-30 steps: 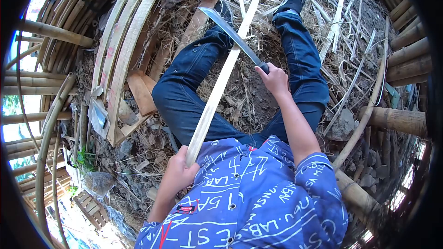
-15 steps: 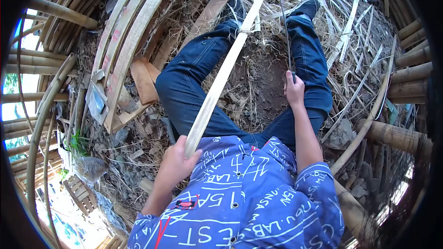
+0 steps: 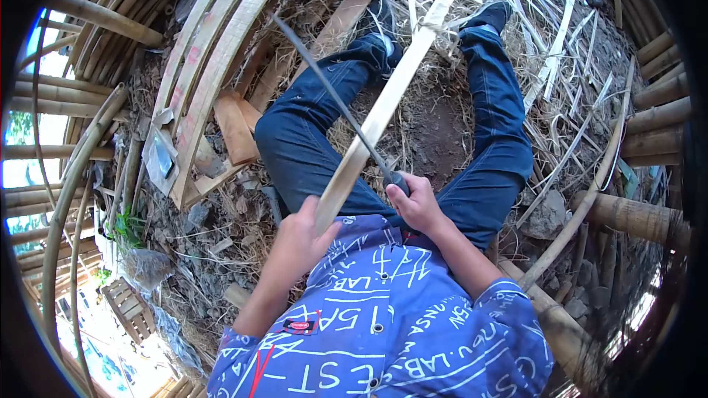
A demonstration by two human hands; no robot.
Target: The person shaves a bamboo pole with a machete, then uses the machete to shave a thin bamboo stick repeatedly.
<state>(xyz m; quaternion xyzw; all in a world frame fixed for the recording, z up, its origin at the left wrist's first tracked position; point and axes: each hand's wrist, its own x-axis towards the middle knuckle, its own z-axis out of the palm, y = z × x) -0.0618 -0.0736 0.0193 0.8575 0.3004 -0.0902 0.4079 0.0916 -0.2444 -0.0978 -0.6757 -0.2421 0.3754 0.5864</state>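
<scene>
My left hand is closed round the near end of a long pale bamboo strip, close to my shirt front. The strip slants away up and to the right, past my feet to the top of the view. In my right hand is the dark handle of a long knife. Its thin blade points up and left over my bent left knee and crosses over the strip in this view. A fibrous tuft shows at the strip's far part.
A slatted wooden pallet and a wood offcut lie on the left. Bamboo shavings litter the soil by my feet. Bamboo poles stand along the right side, and a stone lies near my right leg.
My right hand has come inward and nearer my body, and the knife has swung left across the strip. The strip's far end has shifted right and up.
</scene>
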